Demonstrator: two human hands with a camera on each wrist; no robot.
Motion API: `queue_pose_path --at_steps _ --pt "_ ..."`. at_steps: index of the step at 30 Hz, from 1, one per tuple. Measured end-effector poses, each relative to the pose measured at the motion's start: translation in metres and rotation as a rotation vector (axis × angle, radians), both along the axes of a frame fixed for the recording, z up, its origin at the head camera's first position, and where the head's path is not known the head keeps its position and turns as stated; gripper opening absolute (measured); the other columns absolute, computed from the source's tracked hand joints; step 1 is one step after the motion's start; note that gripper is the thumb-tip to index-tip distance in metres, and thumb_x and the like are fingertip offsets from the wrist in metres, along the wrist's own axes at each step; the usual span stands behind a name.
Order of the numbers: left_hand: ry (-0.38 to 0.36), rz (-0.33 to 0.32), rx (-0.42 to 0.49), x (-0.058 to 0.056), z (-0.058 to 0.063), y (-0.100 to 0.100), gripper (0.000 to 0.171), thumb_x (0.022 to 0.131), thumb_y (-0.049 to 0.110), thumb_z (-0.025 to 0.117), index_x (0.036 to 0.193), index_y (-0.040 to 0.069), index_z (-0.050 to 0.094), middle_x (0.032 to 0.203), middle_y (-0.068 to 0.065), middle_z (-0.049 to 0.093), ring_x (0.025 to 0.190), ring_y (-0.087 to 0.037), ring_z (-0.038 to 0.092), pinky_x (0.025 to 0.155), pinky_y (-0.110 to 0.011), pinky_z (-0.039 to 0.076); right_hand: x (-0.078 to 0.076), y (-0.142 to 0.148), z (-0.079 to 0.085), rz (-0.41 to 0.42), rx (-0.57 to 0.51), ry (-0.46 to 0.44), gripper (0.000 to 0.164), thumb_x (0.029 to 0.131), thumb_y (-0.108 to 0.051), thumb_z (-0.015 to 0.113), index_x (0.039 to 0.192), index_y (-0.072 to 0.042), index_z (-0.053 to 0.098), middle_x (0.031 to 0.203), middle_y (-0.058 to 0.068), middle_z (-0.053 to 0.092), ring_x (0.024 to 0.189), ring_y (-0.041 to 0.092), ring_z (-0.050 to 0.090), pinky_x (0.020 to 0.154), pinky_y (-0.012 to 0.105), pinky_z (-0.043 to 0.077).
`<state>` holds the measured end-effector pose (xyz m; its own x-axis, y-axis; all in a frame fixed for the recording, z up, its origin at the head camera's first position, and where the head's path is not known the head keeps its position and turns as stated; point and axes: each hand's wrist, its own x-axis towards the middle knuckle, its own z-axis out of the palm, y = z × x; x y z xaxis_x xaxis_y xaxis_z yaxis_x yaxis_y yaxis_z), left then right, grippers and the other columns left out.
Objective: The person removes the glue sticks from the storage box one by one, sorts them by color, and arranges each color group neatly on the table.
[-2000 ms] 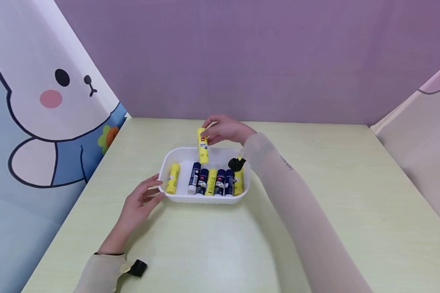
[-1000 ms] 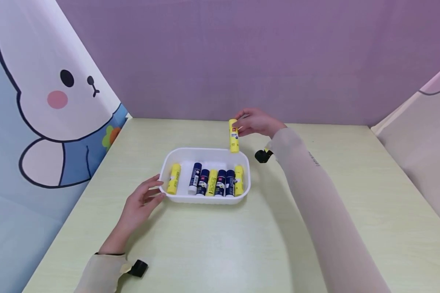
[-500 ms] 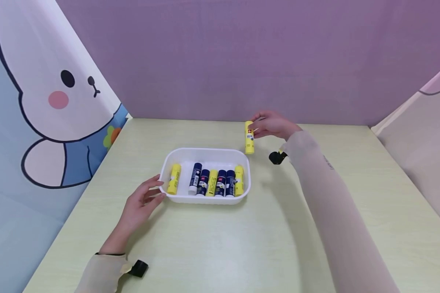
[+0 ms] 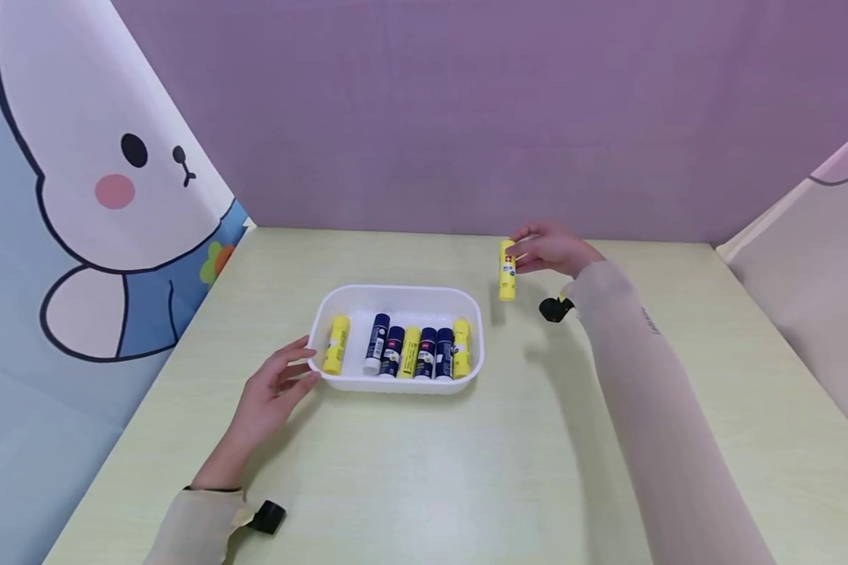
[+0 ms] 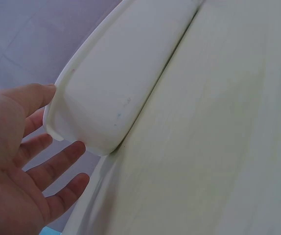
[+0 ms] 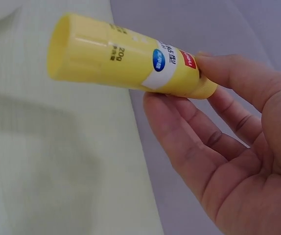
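A yellow glue stick hangs roughly upright above the table, to the right of the white tray. My right hand pinches it near its upper end between thumb and fingers; a red-and-white label shows in the right wrist view. The left hand holds the tray's near left corner, thumb on the near side and index finger at the left rim. Several glue sticks lie inside: dark blue ones and a yellow one in a row, a yellow one at the right end, another yellow one apart at the left.
The pale wooden table ends at a purple cloth behind. A cartoon-printed cloth stands on the left, a pale one on the right. Small black wrist cameras sit at both cuffs.
My right hand has carried the yellow glue stick from above the tray to the right, past its rim, and slightly lower. The left hand and the tray stay put.
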<state>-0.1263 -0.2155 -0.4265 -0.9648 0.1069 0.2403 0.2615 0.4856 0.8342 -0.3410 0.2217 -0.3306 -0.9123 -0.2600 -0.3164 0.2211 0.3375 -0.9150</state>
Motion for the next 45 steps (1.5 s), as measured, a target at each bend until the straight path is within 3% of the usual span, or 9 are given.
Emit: queue_pose_path --at_steps 10,18,22,28,41,45 --pt "-0.003 -0.001 0.007 0.000 0.001 0.001 0.033 0.095 0.002 0.066 0.127 -0.001 0.058 0.149 -0.019 0.045 0.114 -0.038 0.061 0.087 -0.011 0.048 0.004 0.022 -0.016 -0.030 0.006 -0.009 0.034 0.098 -0.003 0.061 0.127 0.006 0.045 0.107 0.011 0.062 0.081 0.017 0.070 0.099 0.049 0.050" --pt "-0.008 0.000 0.013 0.001 0.001 0.001 0.032 0.095 0.002 0.066 0.127 0.000 0.059 0.149 -0.018 0.045 0.114 -0.037 0.062 0.087 -0.012 0.048 0.007 0.033 -0.037 -0.072 -0.023 -0.056 0.038 0.098 -0.004 0.060 0.131 0.006 0.045 0.097 0.002 0.065 0.079 0.014 0.068 0.089 0.037 0.057" --pt "-0.005 -0.004 0.019 0.001 0.001 0.001 0.032 0.095 0.002 0.066 0.126 -0.001 0.059 0.149 -0.018 0.045 0.114 -0.037 0.062 0.087 -0.012 0.049 0.008 0.035 -0.048 -0.082 -0.002 -0.084 0.041 0.099 -0.005 0.060 0.135 0.006 0.043 0.108 0.008 0.061 0.079 0.012 0.068 0.082 0.032 0.059" --pt "0.008 -0.009 0.021 0.001 0.002 0.001 0.032 0.095 0.001 0.066 0.125 -0.002 0.059 0.149 -0.019 0.046 0.113 -0.038 0.062 0.087 -0.012 0.049 0.009 0.034 -0.058 -0.084 0.012 -0.105 0.044 0.099 -0.005 0.059 0.137 0.007 0.041 0.122 0.017 0.056 0.081 0.013 0.067 0.085 0.032 0.058" --pt "0.007 -0.006 0.016 0.002 0.001 0.002 0.032 0.095 0.002 0.067 0.126 0.000 0.059 0.149 -0.019 0.045 0.114 -0.037 0.062 0.088 -0.011 0.048 0.006 0.033 -0.071 -0.071 0.135 -0.113 0.043 0.099 -0.014 0.062 0.135 0.004 0.045 0.114 0.015 0.059 0.080 0.016 0.063 0.075 0.028 0.059" --pt "-0.002 -0.007 0.015 0.002 0.001 0.002 0.032 0.095 0.003 0.066 0.126 0.000 0.059 0.150 -0.018 0.045 0.115 -0.037 0.061 0.088 -0.011 0.047 0.007 0.032 -0.074 -0.056 0.135 -0.119 0.041 0.100 -0.014 0.061 0.133 0.003 0.046 0.105 0.010 0.062 0.078 0.014 0.063 0.075 0.027 0.058"
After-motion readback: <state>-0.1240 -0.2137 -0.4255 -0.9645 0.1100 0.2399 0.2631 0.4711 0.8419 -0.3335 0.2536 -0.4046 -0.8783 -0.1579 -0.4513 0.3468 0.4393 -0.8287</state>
